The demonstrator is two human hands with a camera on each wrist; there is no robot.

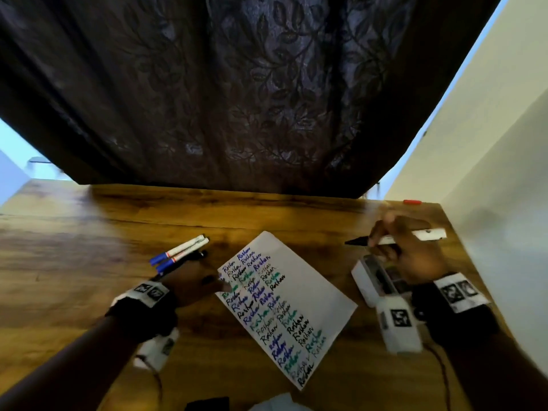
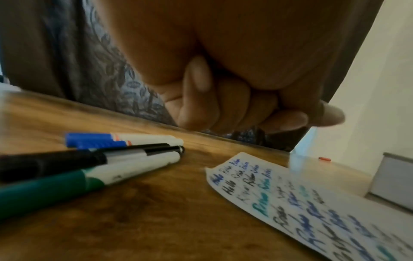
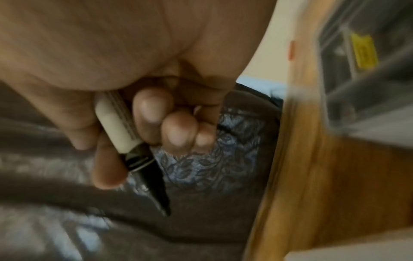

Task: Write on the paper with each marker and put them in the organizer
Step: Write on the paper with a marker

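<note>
The white paper [image 1: 290, 307], covered in coloured handwriting, lies in the middle of the wooden table [image 1: 89, 232]. My right hand [image 1: 406, 247] grips a white marker [image 1: 427, 234] with a black pointed end, level above the white organizer [image 1: 367, 289]; the right wrist view shows my fingers [image 3: 152, 109] wrapped round its barrel [image 3: 118, 123]. My left hand [image 1: 189, 283] rests at the paper's left edge, its fingers [image 2: 234, 106] curled with nothing showing inside. Beside it lie two blue-capped markers [image 2: 93, 139], a black one [image 2: 55, 162] and a green one [image 2: 44, 190].
A dark patterned curtain [image 1: 267, 99] hangs behind the table's far edge. A white wall [image 1: 489, 173] borders the right side. A small red cap [image 1: 412, 202] lies at the far right corner. The organizer [image 2: 393, 180] stands right of the paper [image 2: 312, 211].
</note>
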